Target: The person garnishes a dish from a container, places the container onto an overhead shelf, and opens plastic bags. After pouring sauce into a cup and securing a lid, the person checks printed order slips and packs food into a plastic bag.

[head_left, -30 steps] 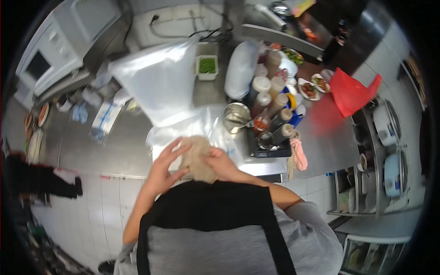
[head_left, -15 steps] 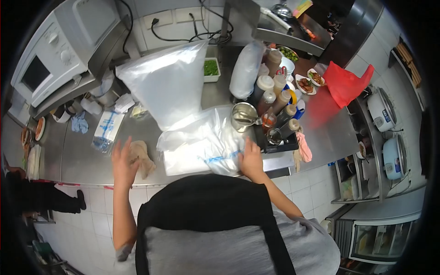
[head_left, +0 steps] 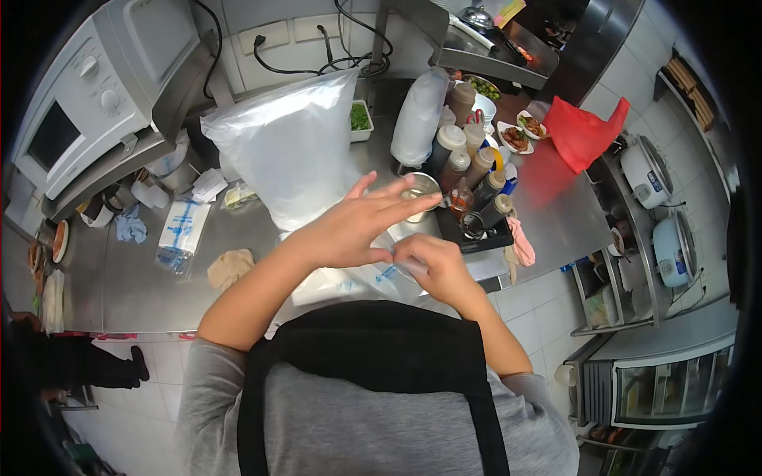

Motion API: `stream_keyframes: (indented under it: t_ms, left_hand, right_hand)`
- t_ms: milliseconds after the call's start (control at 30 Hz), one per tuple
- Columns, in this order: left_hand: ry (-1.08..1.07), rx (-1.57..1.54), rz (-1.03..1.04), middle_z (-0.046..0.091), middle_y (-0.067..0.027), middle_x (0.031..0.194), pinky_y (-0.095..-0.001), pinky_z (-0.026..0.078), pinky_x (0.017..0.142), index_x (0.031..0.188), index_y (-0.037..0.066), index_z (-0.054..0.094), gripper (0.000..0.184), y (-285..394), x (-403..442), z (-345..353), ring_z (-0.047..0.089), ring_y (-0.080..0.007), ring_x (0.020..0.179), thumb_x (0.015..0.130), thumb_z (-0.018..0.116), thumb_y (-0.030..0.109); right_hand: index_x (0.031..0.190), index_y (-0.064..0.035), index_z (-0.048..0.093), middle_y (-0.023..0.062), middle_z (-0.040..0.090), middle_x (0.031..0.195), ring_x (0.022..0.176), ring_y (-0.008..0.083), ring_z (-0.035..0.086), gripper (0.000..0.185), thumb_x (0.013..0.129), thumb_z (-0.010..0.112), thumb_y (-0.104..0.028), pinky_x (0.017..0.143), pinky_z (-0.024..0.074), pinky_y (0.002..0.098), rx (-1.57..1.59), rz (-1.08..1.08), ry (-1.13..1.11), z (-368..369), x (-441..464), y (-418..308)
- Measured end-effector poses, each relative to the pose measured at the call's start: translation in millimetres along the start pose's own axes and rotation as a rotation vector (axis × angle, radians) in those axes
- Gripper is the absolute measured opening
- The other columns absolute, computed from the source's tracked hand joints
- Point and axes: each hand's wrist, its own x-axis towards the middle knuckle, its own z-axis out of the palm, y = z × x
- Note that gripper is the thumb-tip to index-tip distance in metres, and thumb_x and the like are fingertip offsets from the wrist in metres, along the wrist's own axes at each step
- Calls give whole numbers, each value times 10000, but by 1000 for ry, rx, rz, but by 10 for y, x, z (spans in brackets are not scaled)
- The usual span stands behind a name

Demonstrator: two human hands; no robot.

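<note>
My left hand [head_left: 357, 226] is spread flat above the clear plastic bags, its fingers pointing right toward a metal cup [head_left: 421, 194]. Beside it, my right hand [head_left: 435, 266] has its fingers closed on the edge of a clear plastic bag [head_left: 389, 278] with blue print. Under both hands lies the white stack of bags [head_left: 321, 287]. A large clear bag [head_left: 278, 143] stands behind them. The beige cloth [head_left: 230, 269] rests crumpled on the steel counter [head_left: 143, 293], left of my left forearm.
Sauce bottles [head_left: 480, 163] fill a black tray [head_left: 496, 236] at the right. Beyond are small dishes of food [head_left: 514, 138] and a red bag [head_left: 587, 135]. A microwave [head_left: 95, 103] sits at the upper left. Another person's dark-clothed leg [head_left: 95, 361] shows at the far left.
The beige cloth went from between my hands to the counter at the left. My left hand has since moved right, over the bags, and my right hand has closed on a bag edge.
</note>
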Motion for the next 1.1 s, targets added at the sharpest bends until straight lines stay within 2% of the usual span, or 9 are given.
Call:
stream_keyframes:
  t_ms: [67,167,300,367,500,600,833,967,1100]
  left_hand:
    - [-162,-51,-16,613,7,1004,-477,196,1075,1267,200,488,705,22,-21,-212,583,-163,950,621,742,75]
    - [82,98,77,585,-8,810,-433,306,1013,1089,157,607,465,-105,-302,-578,576,-177,866,648,748,120]
    - [519,-581,-257,614,-23,879,-248,452,749,1011,11,609,316,-217,-658,-883,548,-110,865,713,710,42]
    - [655,-725,-309,615,-29,924,-241,464,749,1037,-11,587,303,-317,-717,-836,562,-99,867,743,657,7]
    - [954,-956,-364,613,-40,927,-232,445,747,1080,-2,561,297,-294,-788,-482,548,-80,859,798,642,44]
    - [913,-963,-518,606,-41,974,-242,450,775,1097,17,535,309,-849,-1080,-192,556,-90,890,803,627,23]
    - [1109,-1099,-459,631,-33,914,-262,465,798,1018,34,570,211,-654,-1139,-120,593,-126,868,816,628,54]
    - [1285,-1109,-354,626,-27,903,-276,483,767,999,39,587,173,-744,-1187,-50,586,-110,831,838,619,92]
    - [1350,-1093,-532,610,-5,863,-249,457,709,989,49,584,166,-798,-1210,-30,554,-76,770,851,619,135]
  right_hand:
    - [929,-46,609,115,626,892,816,235,628,298,649,590,54,726,497,314,-13,-123,13,-326,86,-438]
    - [971,-4,621,128,639,937,826,218,628,312,660,630,-20,751,498,305,76,-251,115,-863,94,-579]
    - [947,31,624,94,650,927,825,158,612,191,783,619,-67,748,484,284,556,84,368,-985,387,-404]
    - [934,25,632,61,651,900,807,126,596,167,855,585,-114,730,469,257,846,180,372,-819,683,-256]
    - [988,10,639,2,624,833,727,60,538,214,861,602,-158,653,420,197,836,343,430,-271,1032,451]
    - [994,14,638,-16,606,800,677,37,505,211,861,603,-146,607,401,181,717,412,406,-53,1194,566]
    - [1044,-39,632,-11,614,745,602,40,516,224,821,616,-45,584,411,184,713,212,232,140,1400,498]
    - [954,-2,636,29,623,785,685,62,549,146,822,629,-63,659,437,196,411,18,298,313,1453,703]
    - [897,26,629,53,632,831,784,102,568,101,828,620,-48,772,433,227,597,160,272,342,1361,565]
